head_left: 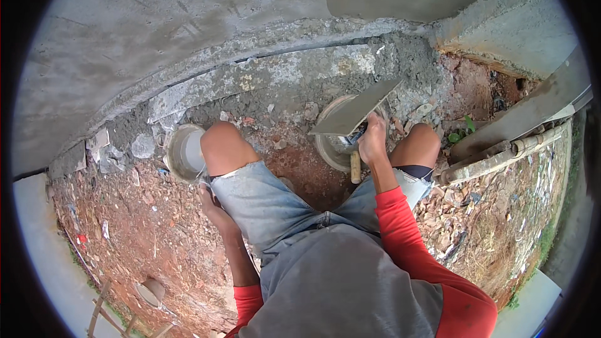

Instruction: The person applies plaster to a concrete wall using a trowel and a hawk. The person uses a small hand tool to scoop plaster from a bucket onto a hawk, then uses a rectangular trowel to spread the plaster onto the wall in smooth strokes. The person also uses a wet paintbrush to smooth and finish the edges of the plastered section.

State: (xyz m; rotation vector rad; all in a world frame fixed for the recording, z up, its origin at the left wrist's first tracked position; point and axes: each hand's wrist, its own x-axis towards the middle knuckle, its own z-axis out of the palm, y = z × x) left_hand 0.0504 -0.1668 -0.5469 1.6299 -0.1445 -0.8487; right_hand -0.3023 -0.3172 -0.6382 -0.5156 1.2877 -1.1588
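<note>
Clamping right hand point(374, 141) on thin, flat, straight-edged board point(358, 111), evenly dull grey; tilting it above round bucket point(323, 152) between knees point(222, 144), close to stubby wooden handle point(355, 167). Resting left hand point(216, 211) beside denim-covered left thigh point(250, 194), near second bucket point(174, 155) holding smooth greyish contents point(194, 152); partly hiding fingers, so being unable to tell grip. Facing rough, crumbly concrete ledge point(275, 70), smoother grey wall point(188, 19); bending over reddish, rubble-strewn soil point(163, 231).
</note>
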